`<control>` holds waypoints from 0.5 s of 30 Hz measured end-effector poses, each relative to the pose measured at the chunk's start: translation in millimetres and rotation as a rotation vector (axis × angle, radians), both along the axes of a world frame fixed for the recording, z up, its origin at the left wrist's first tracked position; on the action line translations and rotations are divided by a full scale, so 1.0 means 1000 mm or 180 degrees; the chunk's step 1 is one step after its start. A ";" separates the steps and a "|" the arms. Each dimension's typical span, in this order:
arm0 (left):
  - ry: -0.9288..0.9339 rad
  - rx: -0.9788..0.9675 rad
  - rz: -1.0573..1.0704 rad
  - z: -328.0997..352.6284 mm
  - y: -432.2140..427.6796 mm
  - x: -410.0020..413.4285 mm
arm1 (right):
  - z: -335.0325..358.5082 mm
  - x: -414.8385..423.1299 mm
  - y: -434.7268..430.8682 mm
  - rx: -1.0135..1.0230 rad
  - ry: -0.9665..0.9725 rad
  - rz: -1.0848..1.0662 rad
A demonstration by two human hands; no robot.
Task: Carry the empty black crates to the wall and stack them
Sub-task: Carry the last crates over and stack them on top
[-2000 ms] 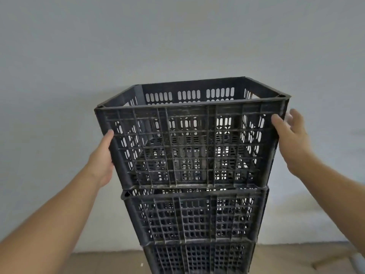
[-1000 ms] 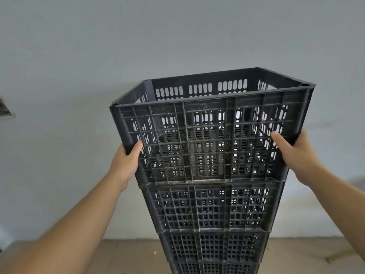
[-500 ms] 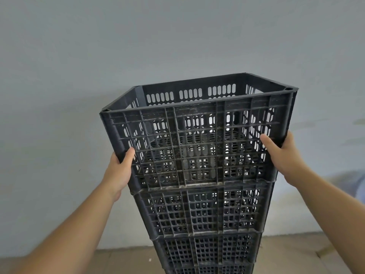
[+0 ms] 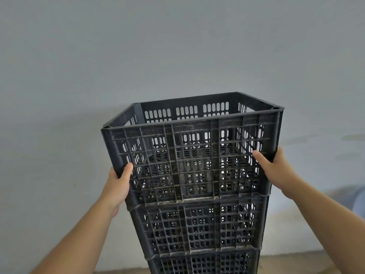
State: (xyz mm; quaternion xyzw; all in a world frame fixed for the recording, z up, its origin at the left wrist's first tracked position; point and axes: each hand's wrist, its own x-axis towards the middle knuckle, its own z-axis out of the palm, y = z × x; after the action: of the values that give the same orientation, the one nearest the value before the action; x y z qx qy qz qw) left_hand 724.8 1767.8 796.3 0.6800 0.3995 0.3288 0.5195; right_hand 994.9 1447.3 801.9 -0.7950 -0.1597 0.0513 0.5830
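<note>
An empty black slatted crate sits on top of a stack against the grey wall. A second black crate lies under it, and the top of a third shows at the bottom edge. My left hand grips the top crate's lower left corner, thumb on its front face. On the lower right corner my right hand holds it the same way. The fingers behind both corners are hidden.
The plain grey wall fills the view behind the stack. A strip of tan floor runs along the wall's foot. A blurred pale blue shape sits at the far right edge.
Both hands slid from the crate's upper sides down to its lower corners and closed on them. The stack has shifted a little within the view as my head moved.
</note>
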 end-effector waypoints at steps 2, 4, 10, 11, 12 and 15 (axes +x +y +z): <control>0.0025 -0.0006 -0.0008 0.002 -0.002 -0.001 | -0.001 -0.003 0.000 -0.0009 -0.0017 -0.0029; 0.0066 0.0012 -0.0013 0.005 -0.004 -0.003 | -0.001 -0.003 0.000 -0.0064 -0.0011 -0.0056; 0.0253 0.0075 0.0047 0.011 -0.012 -0.005 | 0.016 -0.006 -0.006 -0.0317 0.0123 0.0032; 0.0297 0.0166 0.0092 0.013 -0.014 -0.005 | 0.023 -0.009 -0.006 -0.0339 0.0113 0.0013; 0.0319 0.0278 0.0144 0.015 -0.015 -0.006 | 0.032 -0.013 -0.006 -0.0334 0.0076 -0.0042; 0.0110 0.0607 0.0378 0.024 -0.014 -0.007 | 0.064 -0.024 -0.005 -0.0168 -0.0215 -0.0348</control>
State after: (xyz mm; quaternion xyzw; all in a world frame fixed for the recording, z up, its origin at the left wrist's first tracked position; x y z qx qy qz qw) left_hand 717.6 1753.6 820.6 0.7070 0.4149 0.3838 0.4251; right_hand 971.1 1442.0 866.0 -0.8188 -0.1342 -0.0033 0.5581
